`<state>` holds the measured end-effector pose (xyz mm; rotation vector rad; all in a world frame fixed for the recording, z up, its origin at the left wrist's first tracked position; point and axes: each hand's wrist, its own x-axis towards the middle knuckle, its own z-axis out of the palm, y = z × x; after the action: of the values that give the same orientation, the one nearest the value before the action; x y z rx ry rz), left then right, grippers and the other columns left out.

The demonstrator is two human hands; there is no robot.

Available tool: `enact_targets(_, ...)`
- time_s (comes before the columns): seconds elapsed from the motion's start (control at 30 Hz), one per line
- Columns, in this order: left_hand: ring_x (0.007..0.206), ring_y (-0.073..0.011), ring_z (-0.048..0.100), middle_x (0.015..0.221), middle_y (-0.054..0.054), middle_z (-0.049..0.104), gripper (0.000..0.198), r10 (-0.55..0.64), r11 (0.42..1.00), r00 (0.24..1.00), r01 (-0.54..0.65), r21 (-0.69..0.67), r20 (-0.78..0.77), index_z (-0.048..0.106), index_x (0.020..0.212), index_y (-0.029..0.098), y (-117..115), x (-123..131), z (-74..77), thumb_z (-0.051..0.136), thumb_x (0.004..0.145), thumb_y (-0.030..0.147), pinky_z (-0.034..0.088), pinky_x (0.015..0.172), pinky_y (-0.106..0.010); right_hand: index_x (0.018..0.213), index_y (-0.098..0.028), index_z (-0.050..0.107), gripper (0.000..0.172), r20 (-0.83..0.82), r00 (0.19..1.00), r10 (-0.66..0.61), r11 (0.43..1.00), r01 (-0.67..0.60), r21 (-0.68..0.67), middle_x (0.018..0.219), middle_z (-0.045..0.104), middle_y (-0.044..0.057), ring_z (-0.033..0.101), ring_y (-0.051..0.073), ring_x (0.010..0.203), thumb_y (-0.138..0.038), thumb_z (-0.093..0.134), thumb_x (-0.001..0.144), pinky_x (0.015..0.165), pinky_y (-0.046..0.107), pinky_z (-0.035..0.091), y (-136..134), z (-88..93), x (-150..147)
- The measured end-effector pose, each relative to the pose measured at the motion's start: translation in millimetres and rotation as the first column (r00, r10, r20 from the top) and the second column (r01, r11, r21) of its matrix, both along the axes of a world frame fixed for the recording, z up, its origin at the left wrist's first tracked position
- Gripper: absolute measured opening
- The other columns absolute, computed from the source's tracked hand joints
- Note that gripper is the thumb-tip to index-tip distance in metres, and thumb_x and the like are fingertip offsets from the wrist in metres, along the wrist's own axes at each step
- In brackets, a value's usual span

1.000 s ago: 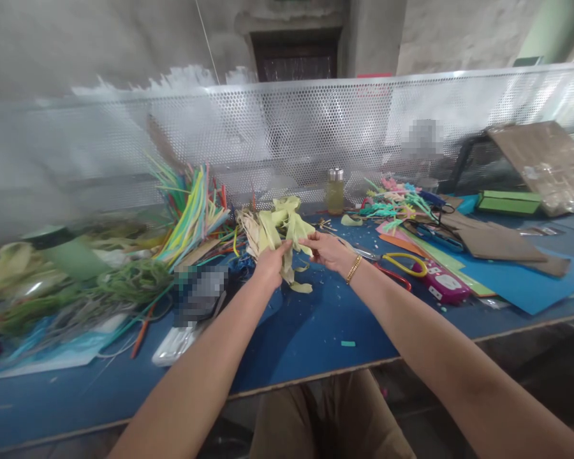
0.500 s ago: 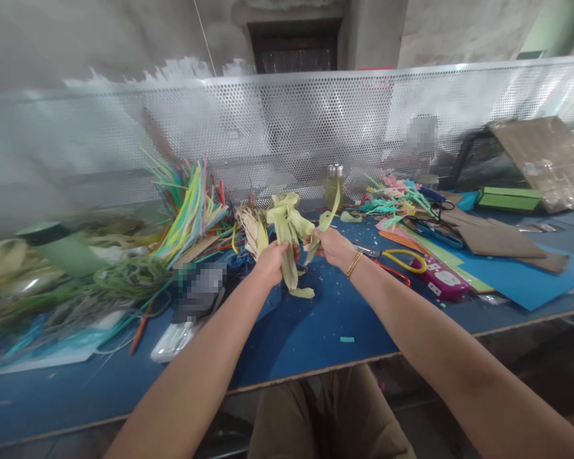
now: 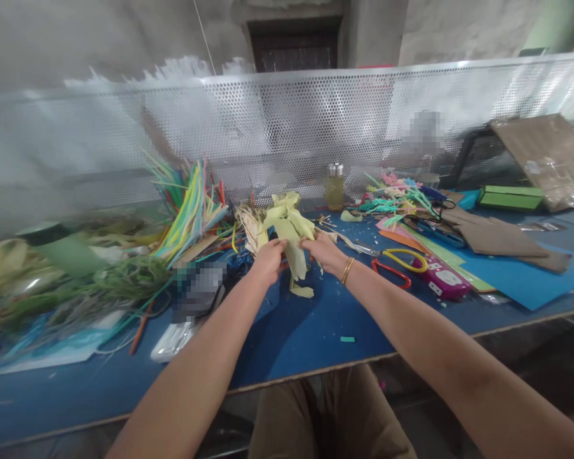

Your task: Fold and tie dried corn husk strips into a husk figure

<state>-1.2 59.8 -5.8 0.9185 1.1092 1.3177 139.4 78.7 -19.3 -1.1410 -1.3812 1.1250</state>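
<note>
- Fingers of the left hand [image 3: 268,260] and right hand [image 3: 323,250] press together, pinching a bunch of pale green strips [image 3: 287,223] above mid-table
- Bare blue table [image 3: 306,331] lies open towards the near edge
- Scissors [image 3: 397,264] just right; straws [image 3: 191,210] left

Head view, down over the table [image 3: 316,344]

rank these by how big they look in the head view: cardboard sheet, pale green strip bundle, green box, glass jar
1. cardboard sheet
2. pale green strip bundle, nearer the camera, so unsure against the box
3. green box
4. glass jar
</note>
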Motion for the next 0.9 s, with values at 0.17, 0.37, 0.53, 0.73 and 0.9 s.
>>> enact_targets(0.17, 0.064, -0.0145, 0.062, 0.072, -0.001, 0.065, 0.020, 0.002, 1.000, 0.998, -0.001, 0.019, -0.060, 0.061, 0.077, 0.017, -1, -6, 3.4, 0.076, 0.067, 0.026, 0.053, 0.067, -0.031, 0.071, -0.020, 0.048, 0.020, -0.151, 0.988, -0.010, 0.999, 0.003, -0.044, 0.053, 0.038, -0.008, 0.032, 0.006, 0.046, -0.023, 0.066, 0.062, 0.044, 0.020, 0.029, 1, 3.1, 1)
enact_targets(0.37, 0.064, -0.0189, 0.064, 0.072, -0.003, 0.068, 0.038, -0.107, 0.991, 0.962, 0.123, 0.053, -0.250, 0.063, 0.078, 0.016, -5, -4, 2.5, 0.087, 0.050, 0.027, 0.052, 0.063, -0.032, 0.066, -0.021, 0.049, 0.025, -0.195, 0.981, -0.005, 0.998, -0.008, -0.068, 0.050, 0.040, -0.007, 0.034, 0.007, 0.046, -0.024, 0.072, 0.058, 0.042, 0.021, 0.031, -3, 7.3, -1)
enact_targets(0.53, 0.052, -0.0147, 0.059, 0.064, -0.004, 0.067, 0.031, -0.094, 0.994, 0.968, 0.103, 0.027, -0.233, 0.065, 0.073, 0.015, -1, -8, 1.4, 0.084, 0.055, 0.032, 0.051, 0.056, -0.029, 0.066, -0.020, 0.048, 0.019, -0.176, 0.982, -0.071, 0.993, 0.054, -0.101, 0.050, 0.039, -0.008, 0.034, 0.006, 0.044, -0.019, 0.068, 0.063, 0.041, 0.020, 0.030, 2, 10.9, 6)
enact_targets(0.73, 0.053, -0.0131, 0.059, 0.063, -0.001, 0.065, 0.031, -0.040, 0.998, 0.986, 0.047, 0.039, -0.161, 0.061, 0.069, 0.016, 0, -6, 1.9, 0.084, 0.054, 0.029, 0.052, 0.055, -0.028, 0.066, -0.018, 0.052, 0.018, -0.154, 0.988, 0.006, 0.993, -0.024, -0.118, 0.046, 0.039, -0.008, 0.033, 0.006, 0.041, -0.022, 0.070, 0.065, 0.040, 0.021, 0.032, -2, 9.4, 5)
enact_targets(0.9, 0.055, -0.0131, 0.059, 0.064, -0.001, 0.064, 0.033, -0.073, 0.996, 0.982, 0.082, 0.046, -0.173, 0.059, 0.067, 0.015, -1, -6, 1.6, 0.085, 0.052, 0.030, 0.053, 0.058, -0.029, 0.070, -0.018, 0.054, 0.023, -0.129, 0.991, 0.024, 0.992, -0.039, -0.119, 0.046, 0.040, -0.009, 0.035, 0.006, 0.040, -0.021, 0.075, 0.059, 0.039, 0.021, 0.032, -3, 8.2, 3)
